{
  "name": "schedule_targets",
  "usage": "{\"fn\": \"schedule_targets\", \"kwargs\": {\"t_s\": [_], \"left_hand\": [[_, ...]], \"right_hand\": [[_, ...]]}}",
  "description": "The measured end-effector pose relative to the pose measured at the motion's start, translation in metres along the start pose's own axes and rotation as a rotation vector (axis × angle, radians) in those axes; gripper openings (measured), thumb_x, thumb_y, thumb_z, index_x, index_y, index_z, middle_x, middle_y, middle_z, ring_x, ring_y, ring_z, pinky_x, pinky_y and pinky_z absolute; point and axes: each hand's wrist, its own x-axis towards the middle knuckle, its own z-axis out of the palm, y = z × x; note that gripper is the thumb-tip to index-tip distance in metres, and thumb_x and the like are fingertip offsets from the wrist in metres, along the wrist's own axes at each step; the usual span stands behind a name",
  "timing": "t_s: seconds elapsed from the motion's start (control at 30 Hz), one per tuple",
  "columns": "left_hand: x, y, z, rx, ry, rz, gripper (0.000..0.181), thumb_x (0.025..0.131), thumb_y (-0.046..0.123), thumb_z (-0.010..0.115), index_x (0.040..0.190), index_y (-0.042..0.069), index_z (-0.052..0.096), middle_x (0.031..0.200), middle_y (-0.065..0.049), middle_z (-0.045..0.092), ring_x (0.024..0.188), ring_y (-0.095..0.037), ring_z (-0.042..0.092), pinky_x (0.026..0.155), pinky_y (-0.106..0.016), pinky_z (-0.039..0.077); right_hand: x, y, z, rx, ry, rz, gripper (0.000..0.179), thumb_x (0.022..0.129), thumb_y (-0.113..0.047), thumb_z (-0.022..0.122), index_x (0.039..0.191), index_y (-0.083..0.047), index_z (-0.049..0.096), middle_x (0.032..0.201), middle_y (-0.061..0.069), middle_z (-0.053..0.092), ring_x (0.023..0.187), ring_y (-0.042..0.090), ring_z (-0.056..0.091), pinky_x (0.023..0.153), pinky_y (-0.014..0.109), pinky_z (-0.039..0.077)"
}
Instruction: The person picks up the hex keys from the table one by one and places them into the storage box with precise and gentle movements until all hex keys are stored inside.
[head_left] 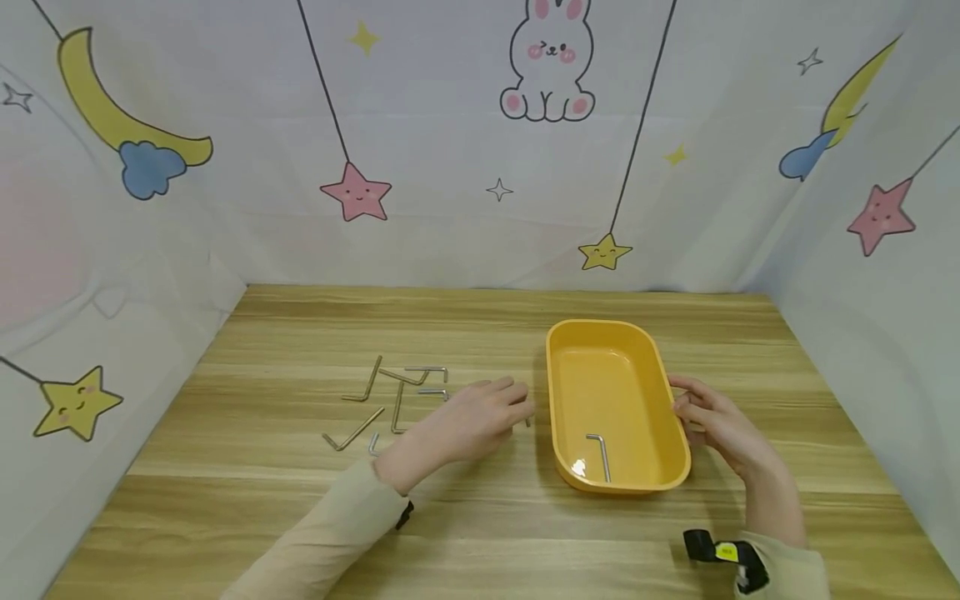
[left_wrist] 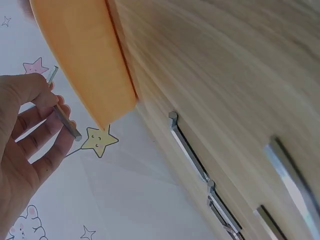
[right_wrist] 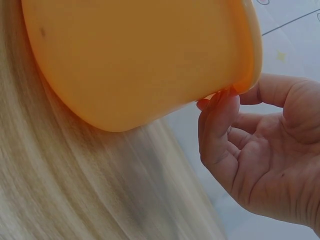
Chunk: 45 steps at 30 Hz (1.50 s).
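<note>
My left hand [head_left: 480, 421] is over the table just left of a yellow tray [head_left: 600, 375]. It pinches a hex key [left_wrist: 67, 122] between thumb and fingers; in the head view only a short end shows below the fingertips. At the tray's right side, my right hand [head_left: 720, 425] grips the rim, with fingers against the outer wall in the right wrist view. One silver hex key [head_left: 603, 458] lies in the tray near its front end.
Left of my left hand, several loose hex keys lie on the wooden table, some brass-coloured [head_left: 356, 431], others silver [head_left: 427, 368]. A white printed cloth [head_left: 450, 250] stands behind the table and along both sides.
</note>
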Motion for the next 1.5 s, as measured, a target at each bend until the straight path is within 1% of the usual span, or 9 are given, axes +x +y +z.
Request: {"fn": "schedule_targets", "kwargs": {"t_s": [0.2,0.37,0.6,0.67,0.83,1.03,1.2,1.37,1.5], "left_hand": [[0.009,0.002,-0.002,-0.022,0.039,-0.018,0.027,0.08,0.005,0.064,0.105,0.016,0.061,0.092,0.004,0.057,0.085,-0.012,0.055,0.072,-0.023,0.05],[0.016,0.003,-0.001,-0.05,0.096,-0.023,0.028,0.081,0.002,0.06,0.105,0.016,0.06,0.093,0.004,0.056,0.084,-0.012,0.054,0.072,-0.022,0.049],[0.025,0.005,-0.002,-0.101,0.183,-0.019,0.03,0.079,-0.003,0.06,0.102,0.015,0.062,0.091,0.004,0.059,0.08,-0.01,0.054,0.069,-0.02,0.047],[0.028,0.005,-0.002,-0.118,0.202,-0.025,0.028,0.08,-0.003,0.061,0.102,0.015,0.063,0.091,0.004,0.06,0.079,-0.01,0.054,0.068,-0.019,0.046],[0.037,0.006,-0.001,-0.158,0.225,-0.054,0.027,0.084,0.001,0.059,0.105,0.017,0.064,0.093,0.005,0.059,0.082,-0.009,0.054,0.066,-0.018,0.045],[0.046,0.008,0.0,-0.202,0.248,-0.054,0.027,0.085,0.0,0.058,0.105,0.016,0.064,0.092,0.005,0.059,0.081,-0.009,0.055,0.067,-0.018,0.045],[0.054,0.01,0.004,-0.23,0.236,-0.066,0.026,0.085,0.001,0.057,0.105,0.017,0.064,0.09,0.004,0.059,0.079,-0.009,0.054,0.067,-0.019,0.045],[0.06,0.011,0.009,-0.254,0.18,-0.078,0.025,0.087,0.003,0.056,0.107,0.017,0.064,0.092,0.004,0.059,0.082,-0.01,0.055,0.071,-0.019,0.046],[0.063,0.011,0.016,-0.267,0.15,-0.073,0.023,0.089,0.005,0.056,0.107,0.017,0.064,0.092,0.004,0.059,0.082,-0.009,0.055,0.067,-0.018,0.044]], "right_hand": [[0.0,0.001,0.0,0.003,0.005,0.006,0.058,0.1,-0.019,0.047,0.147,0.004,0.022,0.088,-0.007,0.055,0.07,0.006,0.053,0.069,0.03,0.055],[0.0,0.002,0.0,-0.002,0.001,-0.002,0.057,0.1,-0.019,0.047,0.147,0.004,0.023,0.088,-0.007,0.055,0.07,0.007,0.053,0.069,0.031,0.055],[0.0,0.0,0.0,-0.002,0.002,-0.004,0.056,0.1,-0.018,0.046,0.146,0.004,0.024,0.088,-0.006,0.055,0.071,0.007,0.053,0.069,0.031,0.055],[0.0,0.001,0.0,-0.003,0.001,-0.004,0.056,0.1,-0.018,0.046,0.146,0.004,0.024,0.088,-0.006,0.055,0.071,0.007,0.053,0.068,0.031,0.055],[0.0,0.002,-0.001,-0.002,0.002,-0.006,0.056,0.1,-0.018,0.046,0.146,0.004,0.024,0.086,-0.007,0.054,0.068,0.007,0.05,0.066,0.031,0.053],[0.0,0.003,-0.001,-0.004,-0.002,-0.012,0.056,0.101,-0.019,0.046,0.146,0.004,0.024,0.085,-0.007,0.054,0.066,0.007,0.05,0.066,0.031,0.053],[0.0,0.002,-0.001,-0.001,-0.002,-0.014,0.055,0.1,-0.018,0.046,0.146,0.005,0.024,0.085,-0.008,0.054,0.066,0.007,0.05,0.066,0.031,0.053],[0.0,0.002,-0.001,0.003,-0.006,-0.014,0.056,0.1,-0.019,0.046,0.146,0.005,0.024,0.086,-0.007,0.054,0.066,0.007,0.05,0.066,0.03,0.053],[0.0,0.001,0.0,0.006,-0.004,-0.01,0.056,0.1,-0.019,0.047,0.146,0.004,0.024,0.086,-0.007,0.054,0.067,0.007,0.05,0.066,0.03,0.053]]}}
